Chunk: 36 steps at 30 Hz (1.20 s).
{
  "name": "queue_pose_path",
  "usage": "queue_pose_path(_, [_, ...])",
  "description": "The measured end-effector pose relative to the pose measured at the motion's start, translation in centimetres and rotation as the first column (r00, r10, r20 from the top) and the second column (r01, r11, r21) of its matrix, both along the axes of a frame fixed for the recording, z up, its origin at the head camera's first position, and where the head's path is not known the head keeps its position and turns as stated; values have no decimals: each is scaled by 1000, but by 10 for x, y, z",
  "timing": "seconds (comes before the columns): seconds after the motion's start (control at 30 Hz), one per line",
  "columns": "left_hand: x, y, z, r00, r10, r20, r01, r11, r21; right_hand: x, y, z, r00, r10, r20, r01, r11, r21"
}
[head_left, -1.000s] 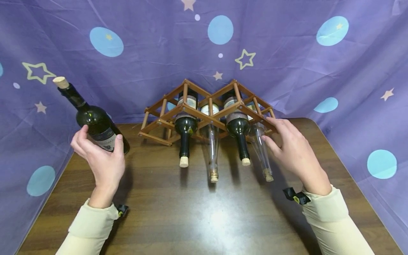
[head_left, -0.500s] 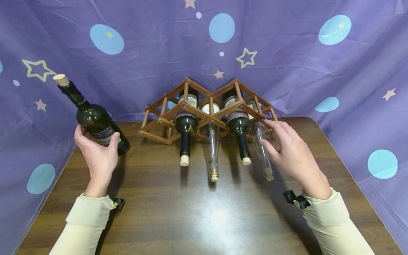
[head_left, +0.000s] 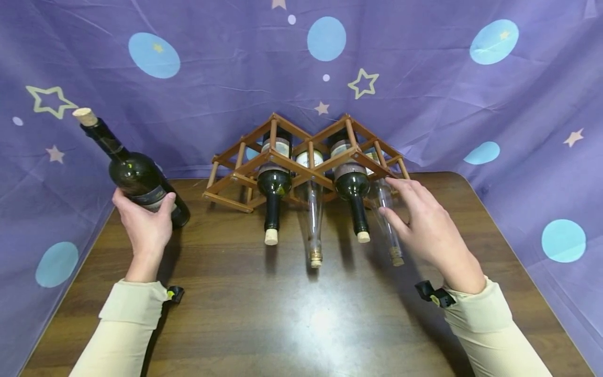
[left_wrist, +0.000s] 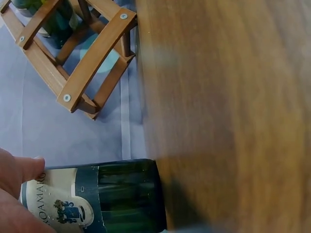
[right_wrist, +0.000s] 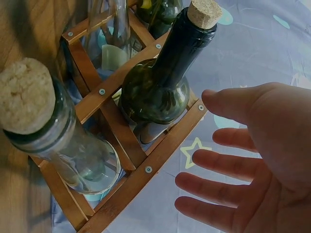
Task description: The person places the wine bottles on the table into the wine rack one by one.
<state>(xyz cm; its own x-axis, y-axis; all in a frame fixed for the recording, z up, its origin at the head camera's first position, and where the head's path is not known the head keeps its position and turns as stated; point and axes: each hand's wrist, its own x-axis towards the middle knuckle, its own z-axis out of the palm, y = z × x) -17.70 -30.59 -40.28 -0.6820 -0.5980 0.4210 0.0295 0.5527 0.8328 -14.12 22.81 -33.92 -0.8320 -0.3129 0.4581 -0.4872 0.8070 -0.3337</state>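
My left hand [head_left: 146,222] grips the lower body of a dark green wine bottle [head_left: 134,175] with a cork in its neck. The bottle leans left, its base close over the table at the far left; its cream-and-dark label [left_wrist: 58,199] shows in the left wrist view. Fingers behind the bottle are hidden. In the middle, a wooden wine rack [head_left: 273,133] holds several corked bottles, necks toward me. My right hand [head_left: 431,225] hovers at the rack's right end, beside a clear glass bottle [head_left: 388,228]. In the right wrist view its fingers [right_wrist: 223,165] are spread, holding nothing.
Two dark green bottles [head_left: 275,183] and another clear bottle [head_left: 314,214] lie in the rack, their necks jutting over the brown wooden table [head_left: 245,314]. Behind stands a purple curtain [head_left: 226,84] printed with stars and dots. The rack's left end has an unfilled slot.
My left hand has shifted its hold lower on the bottle, its fingers passing behind the glass. The right hand has drifted slightly left beside the clear bottle. The racked bottles stay put.
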Motion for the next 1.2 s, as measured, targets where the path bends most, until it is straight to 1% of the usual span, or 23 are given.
queue_pose_path(0.17, [1,0,3,998,9,55,-10,1000,17,-1,-1,1,1000,3,0,-3,1000,-1])
queue_pose_path(0.27, [3,1,2,997,12,80,-14,1000,22,-1,-1,2,1000,2,4,-2,1000,-5])
queue_pose_path(0.47, [5,1,3,996,2,85,-6,999,45,1,0,3,1000,9,-3,-9,1000,-8])
queue_pose_path(0.6, [9,4,9,997,4,72,-9,998,64,2,0,4,1000,10,-4,-10,1000,-10])
queue_pose_path(0.8, [13,10,21,999,4,32,-6,998,69,2,0,6,1000,4,3,-4,1000,-14])
queue_pose_path(0.97, [18,17,32,1000,-1,22,-1,997,73,2,0,7,1000,0,-12,-1,1000,-19])
queue_pose_path(1.03, [20,21,36,1000,-8,11,7,997,75,2,0,7,1000,1,-25,-2,1000,-22])
queue_pose_path(1.2, [26,31,48,997,-51,-61,56,995,88,2,-2,9,999,11,-52,-13,999,-30])
